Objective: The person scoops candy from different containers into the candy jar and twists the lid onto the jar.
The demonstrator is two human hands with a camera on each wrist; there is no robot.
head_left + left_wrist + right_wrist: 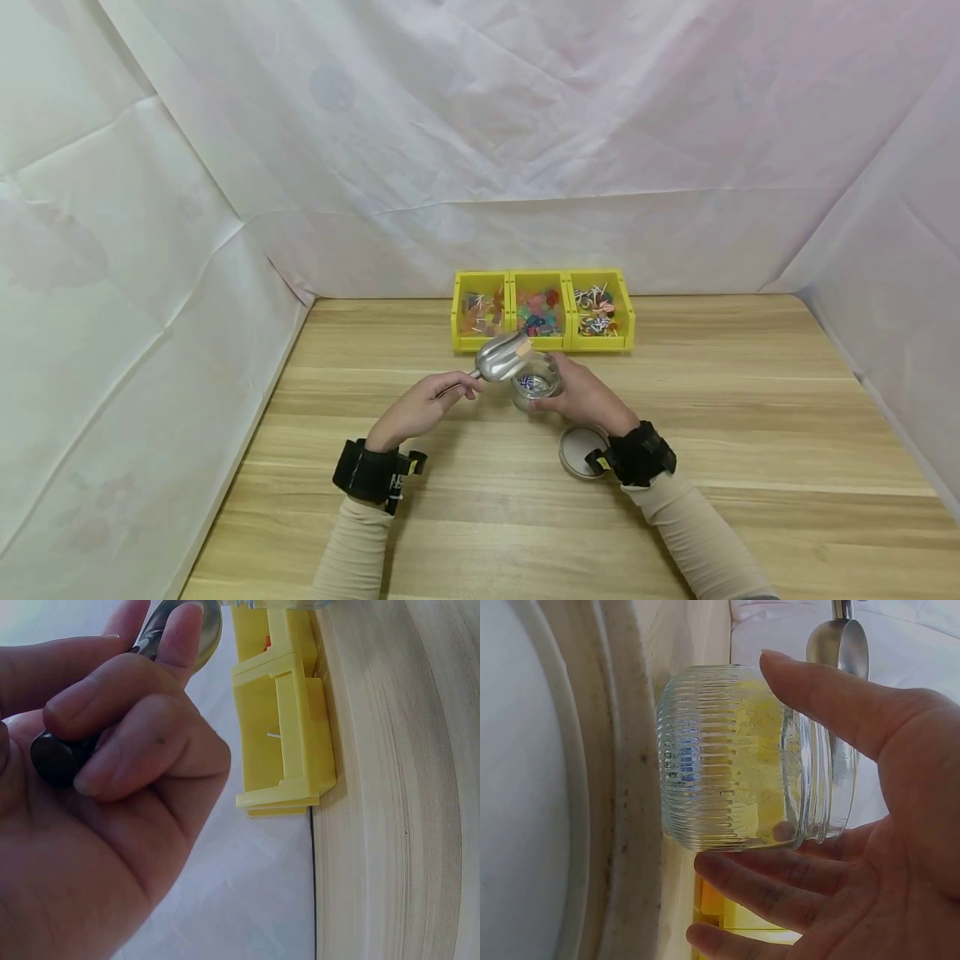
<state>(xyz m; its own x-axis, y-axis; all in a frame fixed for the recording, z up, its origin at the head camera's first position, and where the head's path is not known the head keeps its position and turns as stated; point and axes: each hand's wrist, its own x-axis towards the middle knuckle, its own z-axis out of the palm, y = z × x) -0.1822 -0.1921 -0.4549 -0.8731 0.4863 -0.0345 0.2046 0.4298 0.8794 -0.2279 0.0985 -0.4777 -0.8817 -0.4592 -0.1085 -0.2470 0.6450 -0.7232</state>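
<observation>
My left hand (pixel 431 404) grips the dark handle of a metal scoop (pixel 498 358), its fingers curled round it in the left wrist view (pixel 127 742). The scoop is tilted over the mouth of a clear glass jar (pixel 522 400), and something peach-coloured shows at its front edge. With thumb and fingers on opposite sides, my right hand (pixel 581 392) holds the ribbed jar (pixel 727 761) near its neck. Blue-and-white striped candy (pixel 531 382) lies at the jar's bottom. The scoop's bowl (pixel 838 646) also appears beyond the jar in the right wrist view.
Three joined yellow bins (pixel 543 343) stand behind the jar at the table's back. They hold wrapped candies and small lollipops (pixel 597 325). A round lid (pixel 581 451) lies on the wooden table (pixel 487 533) beneath my right wrist. White cloth (pixel 525 125) hangs around the table.
</observation>
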